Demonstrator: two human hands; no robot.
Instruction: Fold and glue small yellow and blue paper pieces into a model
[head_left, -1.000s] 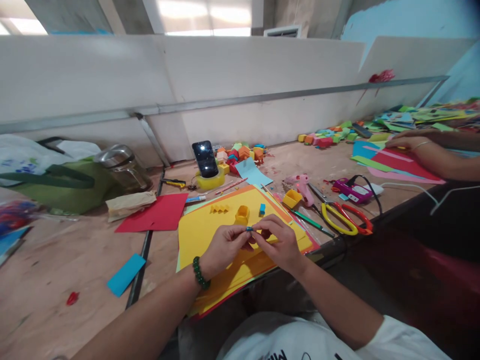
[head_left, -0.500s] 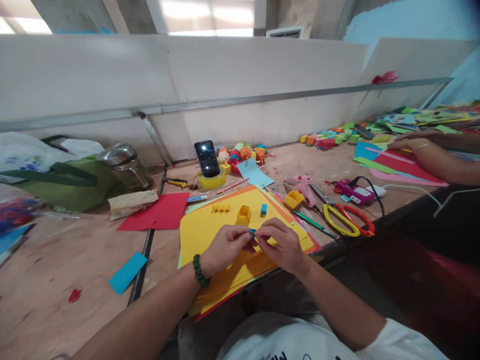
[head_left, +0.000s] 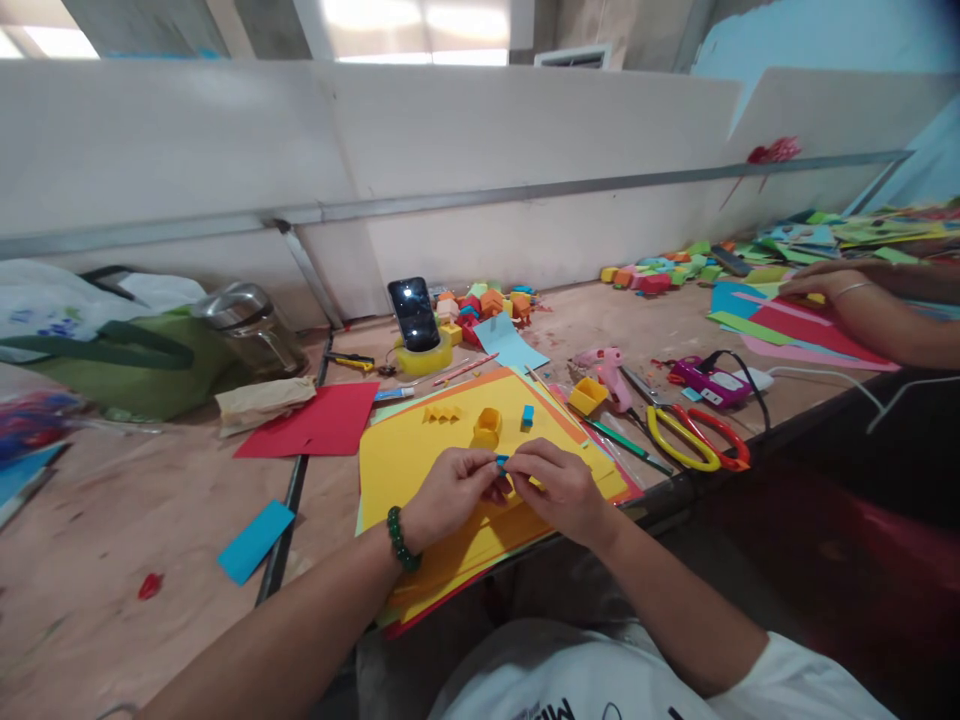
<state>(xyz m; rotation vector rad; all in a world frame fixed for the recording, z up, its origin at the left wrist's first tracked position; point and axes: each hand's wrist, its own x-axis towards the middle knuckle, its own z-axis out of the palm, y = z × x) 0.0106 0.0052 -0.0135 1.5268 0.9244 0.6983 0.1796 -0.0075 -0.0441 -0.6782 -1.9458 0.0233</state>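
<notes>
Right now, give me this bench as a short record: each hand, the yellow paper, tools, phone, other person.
Left hand: pinching a small blue piece
Right hand: fingertips at the same piece
On yellow paper: folded yellow box, small blue block, zigzag yellow strip
Tools at right: pink glue gun, scissors
Phone: propped at yellow tape roll
Other person: hand on colored sheets
</notes>
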